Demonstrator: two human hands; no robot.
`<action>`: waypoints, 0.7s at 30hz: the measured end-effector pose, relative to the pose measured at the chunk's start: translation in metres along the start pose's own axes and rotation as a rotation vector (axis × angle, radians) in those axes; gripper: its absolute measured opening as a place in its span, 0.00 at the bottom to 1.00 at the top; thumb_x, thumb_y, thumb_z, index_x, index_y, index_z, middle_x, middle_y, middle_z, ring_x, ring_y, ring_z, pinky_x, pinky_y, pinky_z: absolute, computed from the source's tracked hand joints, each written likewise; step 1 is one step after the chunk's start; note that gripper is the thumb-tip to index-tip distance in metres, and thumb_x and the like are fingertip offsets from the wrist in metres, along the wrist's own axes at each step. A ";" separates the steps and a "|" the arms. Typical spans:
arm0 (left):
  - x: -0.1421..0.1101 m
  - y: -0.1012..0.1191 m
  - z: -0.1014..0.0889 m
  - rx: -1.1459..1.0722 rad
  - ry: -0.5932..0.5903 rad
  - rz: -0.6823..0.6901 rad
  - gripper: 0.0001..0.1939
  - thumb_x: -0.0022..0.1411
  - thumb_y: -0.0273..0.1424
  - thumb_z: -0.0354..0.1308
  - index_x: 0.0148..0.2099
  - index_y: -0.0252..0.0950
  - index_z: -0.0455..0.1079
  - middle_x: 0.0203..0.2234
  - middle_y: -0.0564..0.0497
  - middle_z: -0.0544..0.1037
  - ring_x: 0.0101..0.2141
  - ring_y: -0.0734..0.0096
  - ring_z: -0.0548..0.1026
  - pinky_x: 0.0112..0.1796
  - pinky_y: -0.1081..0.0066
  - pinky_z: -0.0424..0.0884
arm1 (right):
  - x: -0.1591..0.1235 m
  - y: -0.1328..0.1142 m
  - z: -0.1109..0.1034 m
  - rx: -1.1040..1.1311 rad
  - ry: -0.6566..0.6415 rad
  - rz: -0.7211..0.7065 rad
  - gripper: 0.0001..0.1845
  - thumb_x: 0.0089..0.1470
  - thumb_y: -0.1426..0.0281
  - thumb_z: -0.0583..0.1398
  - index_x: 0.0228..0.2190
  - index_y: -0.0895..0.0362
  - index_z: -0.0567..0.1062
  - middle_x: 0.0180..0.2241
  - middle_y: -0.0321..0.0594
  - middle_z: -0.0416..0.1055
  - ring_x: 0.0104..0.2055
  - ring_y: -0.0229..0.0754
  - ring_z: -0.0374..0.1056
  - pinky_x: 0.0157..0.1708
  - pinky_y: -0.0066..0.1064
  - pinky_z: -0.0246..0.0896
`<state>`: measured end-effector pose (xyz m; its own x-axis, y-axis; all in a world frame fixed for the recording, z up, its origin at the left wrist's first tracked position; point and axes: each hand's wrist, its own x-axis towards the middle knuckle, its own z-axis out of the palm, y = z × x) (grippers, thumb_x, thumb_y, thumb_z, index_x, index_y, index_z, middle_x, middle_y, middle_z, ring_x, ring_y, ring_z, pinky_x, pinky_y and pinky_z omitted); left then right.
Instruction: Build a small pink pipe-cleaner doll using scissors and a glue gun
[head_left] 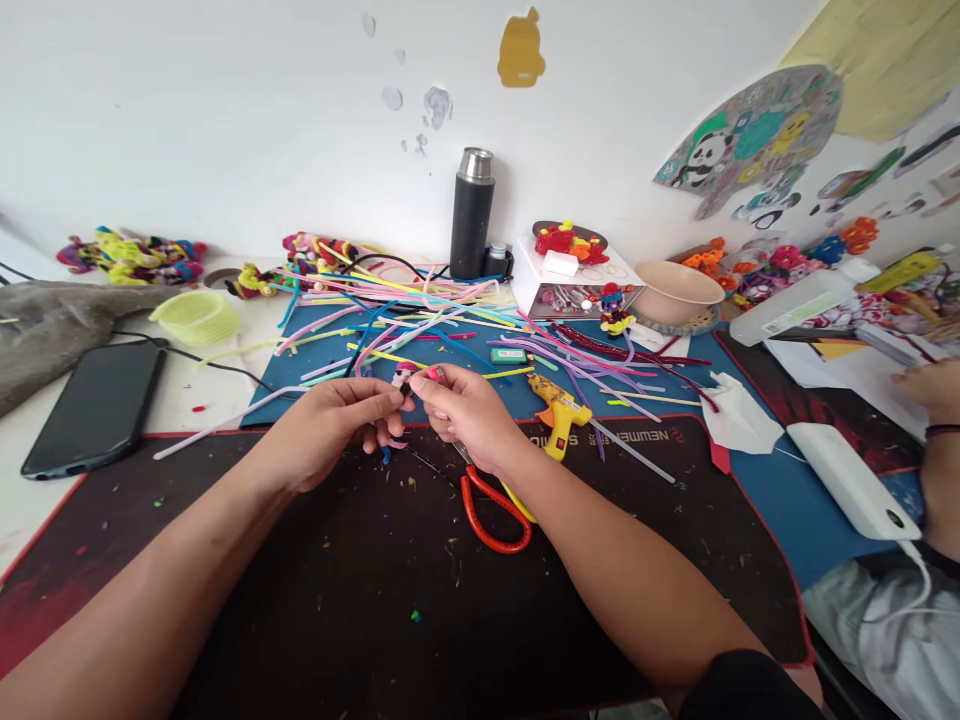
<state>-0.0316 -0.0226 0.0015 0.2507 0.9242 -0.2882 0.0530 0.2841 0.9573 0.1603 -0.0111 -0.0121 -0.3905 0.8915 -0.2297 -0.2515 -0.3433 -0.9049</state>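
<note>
Evidently there's one flask (472, 215), one glue gun (556, 415), one pair of scissors (468, 505) — and one small pink-and-black figure (405, 378), between both sets of fingertips. The left hand (337, 425) pinches it, thumb against forefinger — the right hand (474, 415), also closed, grips its other side.

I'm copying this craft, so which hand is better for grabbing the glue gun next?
Probably the right hand: the glue gun lies nearer, just to its right. The left hand is farther; both are at the small figure.

Head camera: mounted above and near the black mat (337, 610), on its front side; faces forward and down across it toward the wall (262, 120) beyond
</note>
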 end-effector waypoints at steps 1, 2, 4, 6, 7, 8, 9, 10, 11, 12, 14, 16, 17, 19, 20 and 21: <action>0.000 0.000 0.000 0.007 -0.002 0.001 0.16 0.53 0.45 0.76 0.31 0.37 0.81 0.24 0.50 0.82 0.23 0.71 0.73 0.23 0.75 0.67 | 0.000 0.000 0.000 0.005 0.003 -0.004 0.21 0.54 0.55 0.73 0.32 0.54 0.71 0.21 0.24 0.55 0.19 0.30 0.46 0.19 0.27 0.35; 0.000 0.000 0.000 0.016 -0.005 0.002 0.16 0.53 0.45 0.75 0.31 0.37 0.81 0.24 0.50 0.82 0.23 0.71 0.73 0.24 0.74 0.67 | 0.000 -0.001 0.000 0.010 0.007 -0.007 0.22 0.53 0.54 0.74 0.32 0.54 0.71 0.21 0.24 0.55 0.19 0.30 0.46 0.19 0.27 0.35; 0.000 -0.001 0.000 0.036 -0.013 0.008 0.16 0.54 0.45 0.75 0.30 0.38 0.81 0.24 0.49 0.82 0.23 0.71 0.74 0.24 0.74 0.67 | 0.000 0.000 0.000 0.012 0.012 -0.015 0.23 0.51 0.54 0.75 0.32 0.54 0.71 0.21 0.24 0.55 0.19 0.29 0.46 0.19 0.27 0.35; 0.000 -0.002 0.000 0.061 -0.027 0.016 0.17 0.56 0.46 0.74 0.30 0.37 0.81 0.24 0.49 0.82 0.23 0.70 0.74 0.24 0.74 0.67 | 0.000 0.001 0.000 -0.008 0.007 -0.026 0.22 0.52 0.54 0.74 0.34 0.54 0.73 0.22 0.25 0.57 0.19 0.29 0.46 0.19 0.27 0.36; 0.000 -0.003 -0.001 0.075 -0.033 0.020 0.18 0.57 0.47 0.74 0.30 0.37 0.81 0.24 0.49 0.82 0.23 0.70 0.74 0.25 0.73 0.68 | 0.000 0.002 0.000 -0.026 0.004 -0.035 0.21 0.53 0.54 0.73 0.35 0.54 0.74 0.23 0.26 0.59 0.19 0.29 0.47 0.19 0.27 0.36; 0.000 -0.003 -0.002 0.090 -0.038 0.023 0.18 0.58 0.47 0.73 0.30 0.37 0.81 0.25 0.49 0.83 0.24 0.71 0.74 0.25 0.73 0.68 | 0.000 0.003 -0.001 -0.047 0.001 -0.044 0.20 0.54 0.54 0.73 0.35 0.55 0.74 0.24 0.26 0.61 0.19 0.29 0.47 0.18 0.27 0.37; 0.001 -0.004 -0.002 0.104 -0.043 0.027 0.18 0.59 0.48 0.73 0.30 0.37 0.81 0.25 0.49 0.83 0.24 0.71 0.74 0.25 0.73 0.69 | 0.000 0.003 -0.001 -0.068 0.002 -0.052 0.20 0.55 0.54 0.72 0.35 0.55 0.74 0.24 0.27 0.63 0.20 0.29 0.48 0.18 0.27 0.38; 0.001 -0.005 -0.003 0.115 -0.045 0.029 0.19 0.59 0.48 0.72 0.31 0.38 0.81 0.25 0.49 0.83 0.24 0.71 0.74 0.26 0.74 0.69 | 0.000 0.004 -0.001 -0.089 0.007 -0.058 0.20 0.55 0.54 0.72 0.35 0.55 0.74 0.25 0.28 0.64 0.20 0.30 0.48 0.18 0.27 0.38; 0.001 -0.006 -0.004 0.123 -0.046 0.032 0.19 0.60 0.49 0.72 0.31 0.38 0.82 0.26 0.49 0.83 0.24 0.71 0.74 0.26 0.74 0.69 | 0.000 0.004 -0.001 -0.108 0.014 -0.062 0.20 0.55 0.53 0.72 0.34 0.55 0.74 0.25 0.28 0.64 0.20 0.30 0.48 0.18 0.28 0.39; 0.001 -0.006 -0.004 0.127 -0.047 0.034 0.19 0.60 0.49 0.72 0.31 0.38 0.82 0.26 0.49 0.83 0.24 0.71 0.74 0.26 0.74 0.69 | 0.000 0.004 -0.001 -0.123 0.020 -0.064 0.21 0.54 0.53 0.73 0.34 0.54 0.74 0.24 0.28 0.64 0.20 0.30 0.49 0.18 0.28 0.39; 0.001 -0.005 -0.003 0.124 -0.048 0.035 0.19 0.59 0.50 0.73 0.31 0.38 0.82 0.26 0.48 0.84 0.24 0.71 0.74 0.26 0.74 0.69 | 0.001 0.004 -0.002 -0.134 0.027 -0.069 0.21 0.53 0.53 0.73 0.33 0.54 0.73 0.25 0.28 0.65 0.20 0.30 0.49 0.18 0.28 0.39; 0.001 -0.003 -0.001 0.101 -0.045 0.027 0.21 0.58 0.51 0.73 0.30 0.37 0.82 0.25 0.47 0.84 0.24 0.70 0.74 0.25 0.73 0.69 | 0.001 0.003 -0.002 -0.127 0.022 -0.072 0.20 0.53 0.54 0.72 0.33 0.55 0.74 0.27 0.30 0.68 0.20 0.29 0.49 0.18 0.28 0.39; 0.000 -0.002 0.000 0.085 -0.043 0.017 0.23 0.58 0.53 0.73 0.29 0.37 0.82 0.25 0.46 0.84 0.23 0.70 0.74 0.25 0.73 0.69 | 0.001 0.002 -0.002 -0.118 0.020 -0.070 0.19 0.54 0.54 0.72 0.33 0.55 0.74 0.28 0.31 0.70 0.20 0.29 0.49 0.18 0.28 0.38; 0.000 0.000 0.002 0.054 -0.039 -0.010 0.27 0.58 0.57 0.71 0.28 0.36 0.82 0.25 0.44 0.84 0.23 0.69 0.74 0.24 0.72 0.69 | 0.001 0.002 -0.003 -0.098 0.015 -0.056 0.18 0.55 0.56 0.71 0.33 0.56 0.75 0.28 0.33 0.72 0.19 0.29 0.49 0.17 0.28 0.37; 0.000 0.001 0.003 0.044 -0.037 -0.022 0.28 0.58 0.58 0.71 0.28 0.36 0.82 0.26 0.43 0.84 0.23 0.68 0.75 0.24 0.72 0.70 | 0.001 0.001 -0.003 -0.087 0.015 -0.047 0.18 0.56 0.56 0.71 0.33 0.56 0.75 0.28 0.33 0.72 0.19 0.29 0.48 0.17 0.29 0.37; -0.001 0.001 0.003 0.039 -0.037 -0.030 0.29 0.57 0.60 0.70 0.28 0.36 0.82 0.26 0.42 0.84 0.23 0.68 0.75 0.24 0.72 0.70 | 0.001 0.001 -0.002 -0.078 0.014 -0.040 0.17 0.55 0.57 0.71 0.33 0.56 0.75 0.27 0.32 0.71 0.19 0.29 0.48 0.17 0.29 0.36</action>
<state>-0.0289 -0.0236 0.0028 0.2838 0.9052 -0.3163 0.0984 0.3006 0.9487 0.1620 -0.0098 -0.0138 -0.3690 0.9082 -0.1974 -0.1967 -0.2839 -0.9385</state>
